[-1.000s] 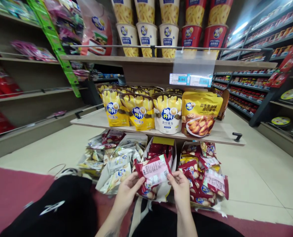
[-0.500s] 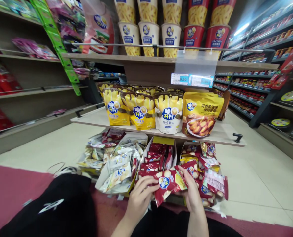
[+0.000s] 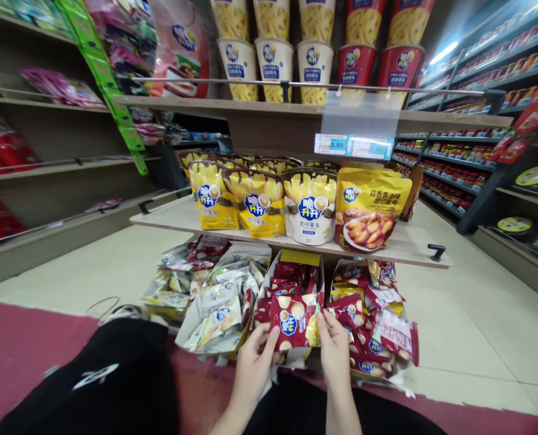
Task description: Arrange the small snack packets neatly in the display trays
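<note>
A red snack packet (image 3: 296, 322), its printed front facing the person, is held at the near end of a box (image 3: 301, 259) of red packets. The left hand (image 3: 254, 356) pinches one side, the right hand (image 3: 334, 345) the other. Pouches (image 3: 310, 208) stand on the shelf (image 3: 416, 249) above.

The packet (image 3: 297, 332) is dark red, printed with cream rounds, a blue badge and a yellow patch near one end. The bags (image 3: 254, 208) on the shelf (image 3: 416, 246) are yellow with brown tops; the pale one (image 3: 310, 232) is white below with a blue badge. The pouch (image 3: 372, 202) runs from yellow to brown. Upper cups (image 3: 271, 69) are cream or red, patterned with yellow fries. The shelf is pale wood, the mat (image 3: 28, 338) pinkish red, the trousers (image 3: 128, 356) black with a white emblem, the strip (image 3: 97, 72) bright green.
</note>
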Action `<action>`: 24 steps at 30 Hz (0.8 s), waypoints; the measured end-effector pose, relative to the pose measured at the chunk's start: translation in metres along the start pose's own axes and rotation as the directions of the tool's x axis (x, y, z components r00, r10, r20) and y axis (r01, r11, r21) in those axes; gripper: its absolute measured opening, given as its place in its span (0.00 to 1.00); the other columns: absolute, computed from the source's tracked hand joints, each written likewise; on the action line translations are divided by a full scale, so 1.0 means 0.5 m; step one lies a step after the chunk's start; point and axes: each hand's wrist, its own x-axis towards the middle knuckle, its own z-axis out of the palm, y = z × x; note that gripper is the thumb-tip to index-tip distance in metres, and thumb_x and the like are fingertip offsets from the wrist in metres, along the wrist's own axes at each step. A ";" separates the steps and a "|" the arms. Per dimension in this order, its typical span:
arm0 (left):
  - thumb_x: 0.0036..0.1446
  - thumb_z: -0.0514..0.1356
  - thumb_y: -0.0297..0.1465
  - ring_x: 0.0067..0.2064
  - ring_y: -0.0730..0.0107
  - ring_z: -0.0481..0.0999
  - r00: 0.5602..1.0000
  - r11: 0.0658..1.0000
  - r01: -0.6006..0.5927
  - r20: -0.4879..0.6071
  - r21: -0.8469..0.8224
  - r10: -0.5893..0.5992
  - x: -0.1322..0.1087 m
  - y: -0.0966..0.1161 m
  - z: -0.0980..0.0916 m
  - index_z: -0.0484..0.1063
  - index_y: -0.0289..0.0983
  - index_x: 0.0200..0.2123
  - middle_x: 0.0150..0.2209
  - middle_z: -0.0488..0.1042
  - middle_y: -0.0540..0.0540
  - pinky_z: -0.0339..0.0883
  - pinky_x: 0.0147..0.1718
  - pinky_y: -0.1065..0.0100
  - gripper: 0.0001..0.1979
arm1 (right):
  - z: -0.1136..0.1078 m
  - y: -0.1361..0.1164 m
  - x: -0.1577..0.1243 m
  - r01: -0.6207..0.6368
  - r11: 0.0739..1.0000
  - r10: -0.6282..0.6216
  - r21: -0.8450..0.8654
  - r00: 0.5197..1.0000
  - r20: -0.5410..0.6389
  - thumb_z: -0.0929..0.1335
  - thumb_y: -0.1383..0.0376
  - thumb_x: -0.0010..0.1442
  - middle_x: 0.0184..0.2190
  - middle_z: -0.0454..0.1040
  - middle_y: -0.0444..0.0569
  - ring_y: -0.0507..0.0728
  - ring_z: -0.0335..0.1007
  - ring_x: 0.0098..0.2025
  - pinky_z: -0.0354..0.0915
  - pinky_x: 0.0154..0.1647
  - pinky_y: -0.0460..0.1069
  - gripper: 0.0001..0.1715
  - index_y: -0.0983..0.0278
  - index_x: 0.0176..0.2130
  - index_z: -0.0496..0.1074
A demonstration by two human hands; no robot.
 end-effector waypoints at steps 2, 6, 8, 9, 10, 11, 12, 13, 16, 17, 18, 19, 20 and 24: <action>0.43 0.66 0.53 0.17 0.74 0.66 1.000 1.000 0.004 -0.016 -0.015 -0.004 0.001 0.002 0.002 0.71 0.37 0.32 0.21 0.72 0.51 0.61 0.16 0.74 0.25 | 0.001 -0.002 -0.001 0.019 0.999 -0.020 -0.046 0.999 -0.037 0.69 0.48 0.57 0.42 0.80 0.53 0.62 0.74 0.45 0.69 0.48 0.56 0.26 0.64 0.45 0.79; 0.47 0.65 0.50 0.18 0.74 0.67 1.000 1.000 -0.011 -0.006 -0.004 0.011 0.005 0.012 -0.001 0.72 0.38 0.35 0.20 0.72 0.51 0.62 0.17 0.74 0.22 | -0.005 -0.016 -0.004 0.049 0.989 -0.062 -0.140 0.994 -0.087 0.68 0.48 0.58 0.41 0.80 0.53 0.62 0.73 0.43 0.68 0.46 0.53 0.26 0.66 0.42 0.79; 0.49 0.65 0.48 0.19 0.74 0.68 0.998 0.997 -0.059 -0.010 0.051 0.060 0.002 0.023 -0.004 0.73 0.37 0.34 0.20 0.72 0.51 0.62 0.18 0.75 0.20 | -0.007 -0.023 -0.008 0.076 0.970 -0.101 -0.233 0.990 -0.099 0.67 0.48 0.58 0.37 0.80 0.52 0.61 0.73 0.40 0.67 0.42 0.51 0.25 0.66 0.39 0.79; 0.49 0.64 0.48 0.18 0.74 0.68 0.996 0.993 -0.085 -0.014 0.080 0.086 -0.001 0.028 -0.006 0.73 0.37 0.33 0.20 0.73 0.51 0.61 0.18 0.75 0.19 | -0.007 -0.026 -0.011 0.090 0.958 -0.122 -0.274 0.987 -0.102 0.67 0.48 0.59 0.35 0.80 0.52 0.61 0.73 0.39 0.67 0.41 0.51 0.25 0.66 0.38 0.79; 0.50 0.64 0.47 0.18 0.74 0.67 0.994 0.989 -0.108 -0.019 0.102 0.110 -0.005 0.033 -0.009 0.73 0.37 0.32 0.20 0.73 0.50 0.61 0.18 0.75 0.18 | -0.006 -0.027 -0.015 0.101 0.947 -0.140 -0.306 0.985 -0.105 0.66 0.48 0.59 0.34 0.79 0.51 0.61 0.73 0.38 0.66 0.40 0.50 0.25 0.66 0.38 0.79; 0.50 0.64 0.47 0.19 0.74 0.68 0.991 0.985 -0.126 -0.027 0.120 0.130 -0.009 0.035 -0.012 0.73 0.37 0.31 0.21 0.74 0.50 0.61 0.18 0.74 0.18 | -0.005 -0.028 -0.018 0.112 0.938 -0.156 -0.328 0.982 -0.110 0.66 0.48 0.60 0.34 0.79 0.51 0.61 0.73 0.38 0.66 0.40 0.50 0.25 0.66 0.38 0.78; 0.51 0.63 0.47 0.19 0.73 0.68 0.989 0.981 -0.136 -0.036 0.137 0.142 -0.012 0.037 -0.016 0.74 0.37 0.31 0.21 0.74 0.50 0.62 0.19 0.74 0.18 | -0.002 -0.028 -0.021 0.121 0.932 -0.170 -0.342 0.979 -0.116 0.66 0.48 0.60 0.35 0.79 0.51 0.60 0.73 0.38 0.65 0.40 0.49 0.24 0.65 0.39 0.78; 0.51 0.63 0.48 0.19 0.72 0.69 0.988 0.978 -0.143 -0.043 0.152 0.151 -0.014 0.037 -0.021 0.74 0.37 0.31 0.20 0.73 0.50 0.62 0.19 0.74 0.18 | 0.001 -0.028 -0.024 0.130 0.928 -0.181 -0.349 0.976 -0.118 0.66 0.48 0.60 0.35 0.79 0.51 0.60 0.72 0.38 0.65 0.40 0.49 0.24 0.65 0.39 0.78; 0.52 0.62 0.48 0.25 0.68 0.73 0.984 0.973 -0.166 -0.044 0.161 0.175 -0.010 0.035 -0.038 0.74 0.37 0.30 0.22 0.73 0.50 0.66 0.23 0.73 0.19 | 0.008 -0.027 -0.030 0.147 0.924 -0.190 -0.354 0.978 -0.088 0.65 0.49 0.61 0.34 0.79 0.50 0.59 0.72 0.36 0.64 0.37 0.48 0.23 0.65 0.38 0.78; 0.51 0.62 0.48 0.28 0.67 0.75 0.982 0.974 -0.174 -0.049 0.143 0.182 -0.006 0.036 -0.043 0.75 0.37 0.30 0.25 0.75 0.49 0.68 0.26 0.72 0.19 | 0.008 -0.028 -0.030 0.151 0.923 -0.182 -0.355 0.982 -0.054 0.65 0.49 0.61 0.33 0.78 0.50 0.58 0.71 0.35 0.64 0.36 0.48 0.23 0.65 0.37 0.78; 0.50 0.63 0.48 0.31 0.65 0.76 0.981 0.977 -0.179 -0.060 0.116 0.187 0.000 0.037 -0.047 0.75 0.37 0.31 0.28 0.77 0.47 0.69 0.29 0.72 0.19 | 0.007 -0.029 -0.030 0.155 0.921 -0.169 -0.357 0.986 -0.008 0.64 0.49 0.61 0.32 0.78 0.50 0.58 0.71 0.35 0.64 0.35 0.47 0.23 0.65 0.36 0.77; 0.49 0.64 0.49 0.34 0.64 0.77 0.979 0.979 -0.183 -0.075 0.084 0.189 0.006 0.040 -0.050 0.75 0.37 0.32 0.31 0.78 0.46 0.71 0.32 0.71 0.20 | 0.004 -0.030 -0.029 0.159 0.919 -0.154 -0.361 0.987 0.043 0.65 0.49 0.61 0.32 0.77 0.49 0.58 0.71 0.34 0.64 0.35 0.47 0.23 0.65 0.35 0.77; 0.47 0.65 0.48 0.35 0.64 0.77 0.979 0.982 -0.182 -0.085 0.056 0.187 0.011 0.044 -0.051 0.75 0.37 0.32 0.33 0.78 0.46 0.71 0.34 0.70 0.20 | 0.001 -0.031 -0.027 0.164 0.916 -0.139 -0.365 0.986 0.092 0.65 0.50 0.61 0.31 0.77 0.49 0.58 0.70 0.34 0.64 0.35 0.47 0.22 0.65 0.34 0.77; 0.46 0.66 0.48 0.33 0.65 0.76 0.986 0.986 -0.163 -0.037 0.022 0.164 0.020 0.054 -0.049 0.74 0.35 0.30 0.30 0.78 0.46 0.72 0.33 0.69 0.20 | -0.015 -0.032 -0.019 0.173 0.912 -0.115 -0.372 0.978 0.173 0.66 0.51 0.61 0.30 0.76 0.47 0.56 0.70 0.34 0.63 0.35 0.46 0.19 0.64 0.35 0.75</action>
